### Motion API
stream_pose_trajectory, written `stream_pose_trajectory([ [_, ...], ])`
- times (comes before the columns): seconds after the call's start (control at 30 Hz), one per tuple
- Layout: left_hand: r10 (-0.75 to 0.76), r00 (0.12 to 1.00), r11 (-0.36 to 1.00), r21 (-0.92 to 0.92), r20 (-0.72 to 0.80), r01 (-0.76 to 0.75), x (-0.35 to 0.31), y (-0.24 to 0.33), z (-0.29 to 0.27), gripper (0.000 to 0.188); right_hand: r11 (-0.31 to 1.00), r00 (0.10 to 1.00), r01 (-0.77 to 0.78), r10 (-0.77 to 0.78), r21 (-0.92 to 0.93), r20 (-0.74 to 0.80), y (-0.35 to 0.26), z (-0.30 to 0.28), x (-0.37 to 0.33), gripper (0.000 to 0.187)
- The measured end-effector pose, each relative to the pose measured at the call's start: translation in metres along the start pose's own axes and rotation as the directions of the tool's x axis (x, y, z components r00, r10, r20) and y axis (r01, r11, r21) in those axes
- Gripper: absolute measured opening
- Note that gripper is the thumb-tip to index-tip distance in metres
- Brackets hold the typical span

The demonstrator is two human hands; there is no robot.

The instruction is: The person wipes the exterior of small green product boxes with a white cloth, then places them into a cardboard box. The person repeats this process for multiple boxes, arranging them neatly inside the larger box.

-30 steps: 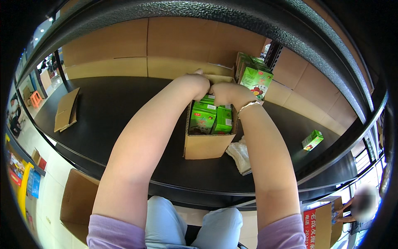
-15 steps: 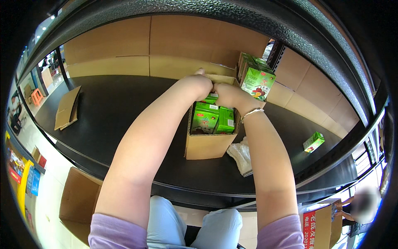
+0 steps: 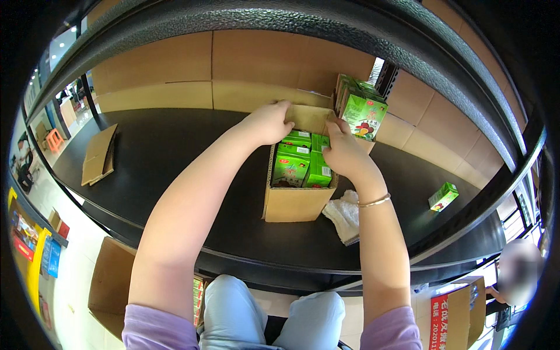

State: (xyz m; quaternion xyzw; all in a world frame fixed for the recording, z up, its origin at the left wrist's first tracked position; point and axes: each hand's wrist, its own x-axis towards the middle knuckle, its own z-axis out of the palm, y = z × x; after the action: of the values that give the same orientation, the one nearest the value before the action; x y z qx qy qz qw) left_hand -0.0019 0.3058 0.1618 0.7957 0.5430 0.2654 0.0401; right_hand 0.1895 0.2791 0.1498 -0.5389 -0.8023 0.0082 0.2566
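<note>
An upright brown cardboard box (image 3: 299, 205) stands on the black shelf in front of me, packed with several green cartons (image 3: 291, 167). At its far end a bare cardboard flap (image 3: 309, 118) stands raised. My left hand (image 3: 270, 123) grips the far left corner of this box, thumb toward the inside and fingers behind the edge. On the opposite side my right hand (image 3: 348, 153) is closed around the far right edge, by the flap. Some of the fingers of both hands are hidden behind the cardboard.
More green boxes (image 3: 365, 115) stand in a stack behind the right hand. A single green carton (image 3: 443, 197) sits far right; a white cloth (image 3: 344, 217) lies beside the box. Folded cardboard (image 3: 99, 154) rests at left. A black metal beam (image 3: 262, 18) crosses overhead. A person works lower right.
My hands have moved apart from the middle of the box's far end to its two far corners. The flap and more of the cartons now show between them.
</note>
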Motion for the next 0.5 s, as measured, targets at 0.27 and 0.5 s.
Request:
stream_pose_trajectory([
  [0.27,-0.058,0.991,0.982,-0.170,0.120,0.079,-0.016,-0.007,-0.004,0.053,0.996,0.992,0.072,-0.067,-0.050,0.108,-0.007,-0.011,-0.019,0.046],
  [0.5,-0.047,0.991,0.990,-0.128,0.121,0.063,-0.026,-0.003,-0.007,0.053,0.994,0.989,0.074,-0.063,-0.080,0.131,-0.013,-0.015,-0.032,0.046],
])
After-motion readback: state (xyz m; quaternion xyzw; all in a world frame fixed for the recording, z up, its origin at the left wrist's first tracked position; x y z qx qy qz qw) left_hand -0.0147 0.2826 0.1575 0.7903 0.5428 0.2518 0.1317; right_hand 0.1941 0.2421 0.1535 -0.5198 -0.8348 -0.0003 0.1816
